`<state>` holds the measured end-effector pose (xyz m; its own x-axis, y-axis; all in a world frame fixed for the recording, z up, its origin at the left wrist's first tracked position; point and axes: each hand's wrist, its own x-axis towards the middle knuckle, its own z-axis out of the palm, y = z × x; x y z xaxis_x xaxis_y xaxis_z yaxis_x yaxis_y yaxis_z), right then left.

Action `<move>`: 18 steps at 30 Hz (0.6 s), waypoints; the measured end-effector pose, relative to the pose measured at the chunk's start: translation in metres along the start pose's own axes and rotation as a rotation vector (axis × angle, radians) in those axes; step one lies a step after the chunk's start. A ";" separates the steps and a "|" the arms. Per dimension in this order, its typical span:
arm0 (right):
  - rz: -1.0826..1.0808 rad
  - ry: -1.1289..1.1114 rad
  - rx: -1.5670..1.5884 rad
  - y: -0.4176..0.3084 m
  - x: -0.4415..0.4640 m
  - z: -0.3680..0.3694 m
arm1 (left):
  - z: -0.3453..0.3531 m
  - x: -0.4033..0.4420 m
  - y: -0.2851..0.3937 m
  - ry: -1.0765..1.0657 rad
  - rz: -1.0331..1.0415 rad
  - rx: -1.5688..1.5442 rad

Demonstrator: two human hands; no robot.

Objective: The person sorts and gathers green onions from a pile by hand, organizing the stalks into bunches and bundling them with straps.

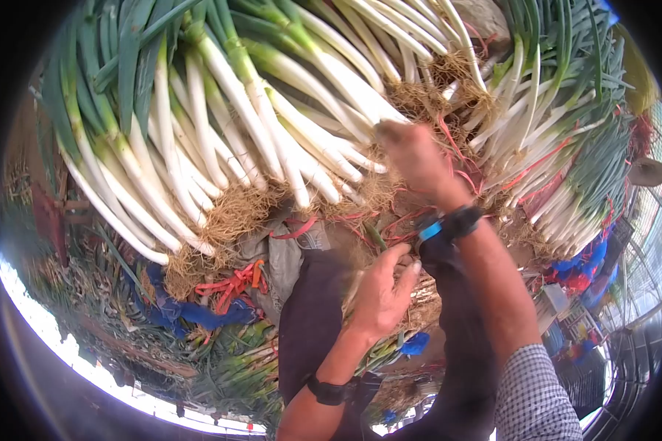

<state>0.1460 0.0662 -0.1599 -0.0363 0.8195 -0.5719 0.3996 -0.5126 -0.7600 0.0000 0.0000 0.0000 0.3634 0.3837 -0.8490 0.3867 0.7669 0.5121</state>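
The big pile of long onions lies in front of the person, with green leaves pointing away and roots toward the knees; the right hand is at the right part of this pile, by the root end of one thick white stalk; its fingers look bent and narrow, but they are blurred, so I cannot tell if they grip the stalk; the left hand is below the pile, between the two legs, with fingers curled and a narrow space to the thumb; I cannot tell if it holds something; red ribbons and a blue cloth lie below the pile, at its left; more onion bundles lie to the right of the pile
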 end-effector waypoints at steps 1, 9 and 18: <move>0.017 0.010 -0.004 0.000 -0.003 -0.001 | -0.006 -0.002 0.003 -0.006 -0.014 0.028; -0.085 0.300 -0.317 0.040 0.054 0.009 | -0.005 0.014 -0.011 0.249 0.237 0.314; 0.146 -0.052 -0.445 0.033 0.079 0.011 | -0.015 0.010 -0.004 0.236 0.234 0.269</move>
<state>0.1465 0.1112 -0.2334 0.0083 0.7271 -0.6865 0.7571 -0.4531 -0.4708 -0.0103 0.0088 -0.0124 0.2760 0.6623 -0.6965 0.5355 0.4958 0.6837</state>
